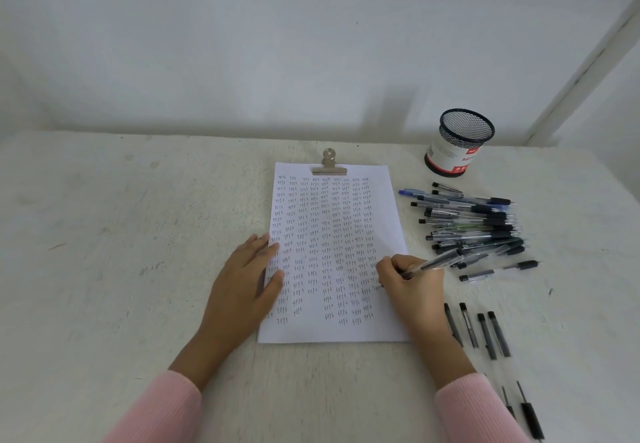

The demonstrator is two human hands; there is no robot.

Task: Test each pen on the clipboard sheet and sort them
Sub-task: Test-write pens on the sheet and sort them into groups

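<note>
Now the right hand (410, 281) pinches a clear, dark-tipped pen (429, 264), tip down-left on the sheet (384, 200), barrel slanting up-right toward the pen pile (474, 224). The left hand (249, 269) lies flat, fingers straight, pressing the sheet's left edge.

Left sleeve (162, 408), below-left of sheet (388, 207): pink, fine ribbed knit, cuff at wrist. Right sleeve (478, 411), below-right: same pink rib.
</note>
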